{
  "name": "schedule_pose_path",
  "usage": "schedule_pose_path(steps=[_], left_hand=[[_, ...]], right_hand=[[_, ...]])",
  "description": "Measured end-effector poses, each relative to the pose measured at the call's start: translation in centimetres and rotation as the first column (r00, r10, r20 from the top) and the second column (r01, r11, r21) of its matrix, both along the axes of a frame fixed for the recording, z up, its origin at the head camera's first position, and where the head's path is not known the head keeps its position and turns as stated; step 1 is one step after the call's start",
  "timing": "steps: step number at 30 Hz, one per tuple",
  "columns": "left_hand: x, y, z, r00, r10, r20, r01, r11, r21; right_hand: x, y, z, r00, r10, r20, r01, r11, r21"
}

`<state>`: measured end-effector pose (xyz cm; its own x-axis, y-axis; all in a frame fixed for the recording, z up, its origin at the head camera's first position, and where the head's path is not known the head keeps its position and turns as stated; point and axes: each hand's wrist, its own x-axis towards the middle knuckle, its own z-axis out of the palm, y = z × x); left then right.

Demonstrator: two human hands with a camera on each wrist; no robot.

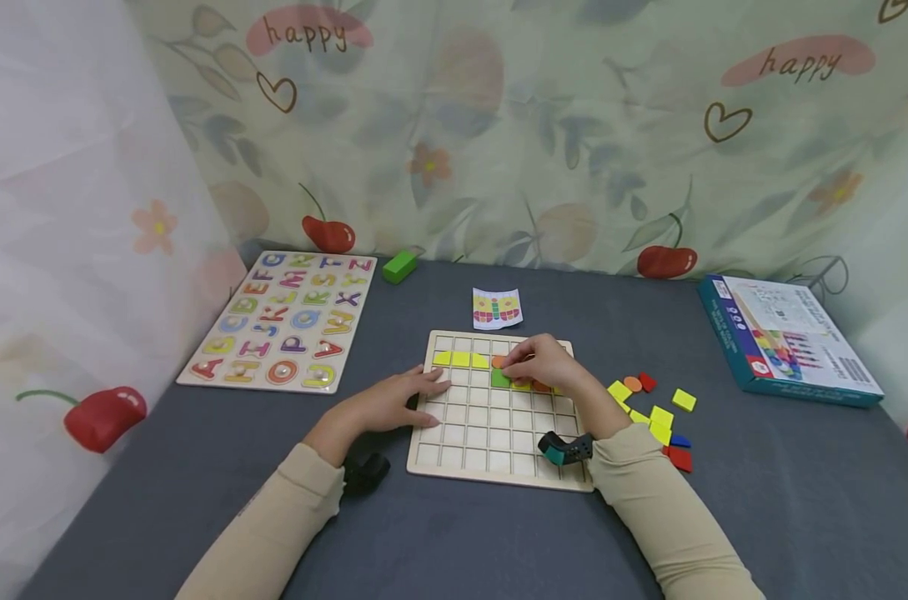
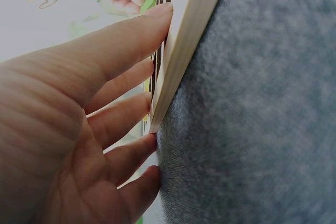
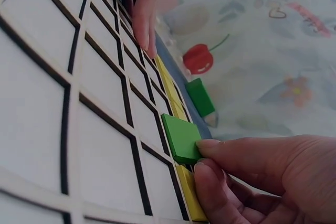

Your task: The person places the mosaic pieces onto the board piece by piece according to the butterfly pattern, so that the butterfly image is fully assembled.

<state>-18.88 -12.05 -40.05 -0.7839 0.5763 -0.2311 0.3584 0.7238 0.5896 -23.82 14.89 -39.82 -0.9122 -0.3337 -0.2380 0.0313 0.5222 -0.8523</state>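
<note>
A wooden grid board (image 1: 454,457) lies in front of me. My right hand (image 1: 547,367) pinches a green square tile (image 3: 181,138) by its edge between thumb and finger, tilted over the board's upper cells. Yellow tiles (image 1: 461,359) sit in the second row at left, with an orange tile (image 1: 496,361) farther along. More yellow and reddish tiles show partly beneath my right hand. Along the board's left edge rests my left hand (image 1: 389,404), its fingers spread and fairly straight; in the left wrist view the thumb (image 2: 152,19) touches the rim.
Behind the board lies a small butterfly picture card (image 1: 497,309). Loose tiles (image 1: 660,417) in yellow, red, orange and blue are scattered at its right. An alphabet board (image 1: 273,321) and a green block (image 1: 399,267) lie left; a box (image 1: 795,342) lies far right.
</note>
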Motion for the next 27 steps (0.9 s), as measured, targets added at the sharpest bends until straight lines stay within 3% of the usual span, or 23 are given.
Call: schedule_pose_path(steps=[7, 17, 27], left_hand=[[0.1, 0.0, 0.1, 1.0, 0.007, 0.001, -0.007, 1.0, 0.0], [0.1, 0.1, 0.0, 1.0, 0.002, -0.002, -0.002, 1.0, 0.008], [0.0, 0.0, -0.1, 1.0, -0.002, -0.005, 0.002, 1.0, 0.013]], right_hand=[[0.0, 0.2, 0.0, 0.999, -0.037, 0.024, 0.036, 0.999, 0.041], [0.5, 0.7, 0.5, 1.0, -0.031, 0.001, 0.031, 0.997, 0.064], [1.3, 4.1, 2.0, 0.999, -0.036, -0.039, 0.04, 0.994, 0.099]])
